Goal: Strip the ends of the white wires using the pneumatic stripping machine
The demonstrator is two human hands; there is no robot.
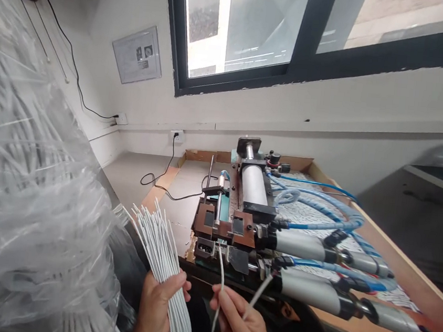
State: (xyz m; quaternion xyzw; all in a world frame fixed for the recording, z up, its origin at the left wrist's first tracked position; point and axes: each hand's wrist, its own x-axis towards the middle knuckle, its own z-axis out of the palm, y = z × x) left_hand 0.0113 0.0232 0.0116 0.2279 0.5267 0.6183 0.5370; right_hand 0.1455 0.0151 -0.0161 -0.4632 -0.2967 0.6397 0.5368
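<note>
My left hand (159, 305) is wrapped round a thick bundle of white cables (163, 249), their cut ends fanning out upward. My right hand (242, 324) pinches a single white cable (221, 269) between thumb and fingers. The tip of that cable reaches into the front of a pneumatic machine (225, 227) with brown plates and a dark slot. A second length of white cable (261, 294) runs between the fingers of the same hand, its end pointing up and right. Whether both lengths are one cable, I cannot tell.
Large plastic-wrapped cable bundles (44, 195) fill the left side. Silver air cylinders (307, 291) stick out to the right of the machine, with blue air hoses (318, 224) looping behind. White scraps (301, 195) lie inside the wooden tray edge (379, 243). A black power cord (178, 197) crosses the table.
</note>
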